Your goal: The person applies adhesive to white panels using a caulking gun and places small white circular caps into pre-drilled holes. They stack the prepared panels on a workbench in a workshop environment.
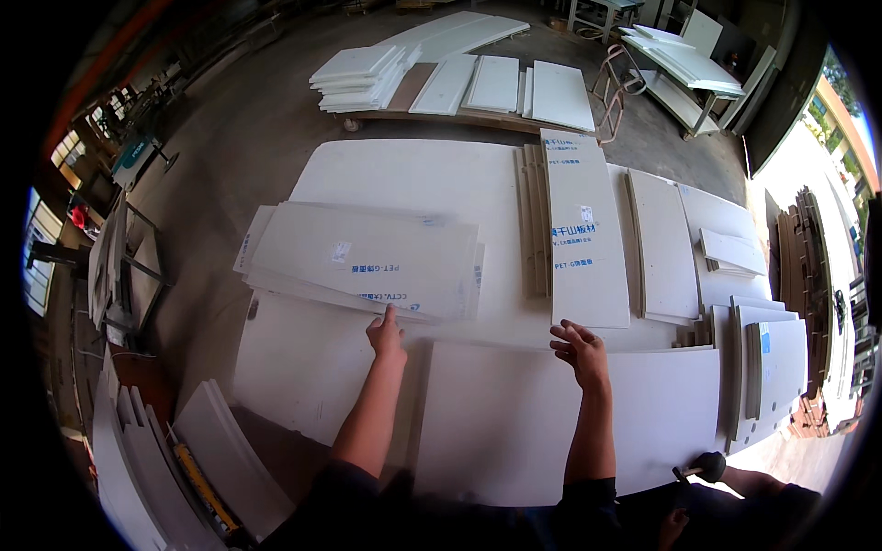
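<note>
My left hand (388,338) has its index finger stretched out to the near edge of a stack of white panels (367,248) with blue print and a small label. Its other fingers are bent, and nothing shows in them. Whether the fingertip touches the panel I cannot tell. Fingers apart and slightly curled, my right hand (581,352) is beside the lower end of a long white panel (588,230), which lies on a stack of narrow boards. Below both hands spreads a large plain white panel (514,413).
At the lower right, another person's dark-gloved hand (709,466) holds a small tool. Stacked panels (661,248) and smaller boards (767,367) lie to the right. Boards stand at the lower left (220,432). Beyond is a low cart (441,118) with white panels.
</note>
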`<state>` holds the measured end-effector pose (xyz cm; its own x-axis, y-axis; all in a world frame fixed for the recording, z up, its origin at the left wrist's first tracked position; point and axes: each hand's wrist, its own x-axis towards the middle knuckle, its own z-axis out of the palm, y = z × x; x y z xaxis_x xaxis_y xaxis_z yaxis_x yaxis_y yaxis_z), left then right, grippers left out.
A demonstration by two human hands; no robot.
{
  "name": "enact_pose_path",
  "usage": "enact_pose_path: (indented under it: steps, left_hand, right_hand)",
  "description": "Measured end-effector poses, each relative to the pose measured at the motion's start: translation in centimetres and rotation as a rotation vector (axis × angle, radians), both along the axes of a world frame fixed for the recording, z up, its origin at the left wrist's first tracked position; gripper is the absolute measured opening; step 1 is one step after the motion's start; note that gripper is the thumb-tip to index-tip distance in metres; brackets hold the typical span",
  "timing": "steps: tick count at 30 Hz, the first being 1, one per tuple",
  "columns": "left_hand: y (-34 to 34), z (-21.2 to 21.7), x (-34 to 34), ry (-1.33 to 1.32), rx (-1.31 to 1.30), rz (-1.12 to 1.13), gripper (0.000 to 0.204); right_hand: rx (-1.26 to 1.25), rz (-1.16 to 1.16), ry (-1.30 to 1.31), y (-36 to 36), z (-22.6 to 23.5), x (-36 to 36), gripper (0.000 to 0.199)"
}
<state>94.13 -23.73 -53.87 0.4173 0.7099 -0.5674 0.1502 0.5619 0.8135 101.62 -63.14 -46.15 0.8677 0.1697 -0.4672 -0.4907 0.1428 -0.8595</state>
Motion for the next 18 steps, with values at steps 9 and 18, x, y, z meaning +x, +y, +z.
enact_pose_path:
  steps: [9,18]
  left_hand:
    - [1.5,-4.9,1.6,0.007,0.106,-0.057,0.061]
    - [-0.4,-3.3,0.2,-0.045,0.443,-0.055,0.067]
  right_hand:
    - [-0.161,0.390,-0.133,15.7,-0.4,0.6,0.053]
    - [-0.513,0.448,-0.022,23.8,-4.9,3.4,0.063]
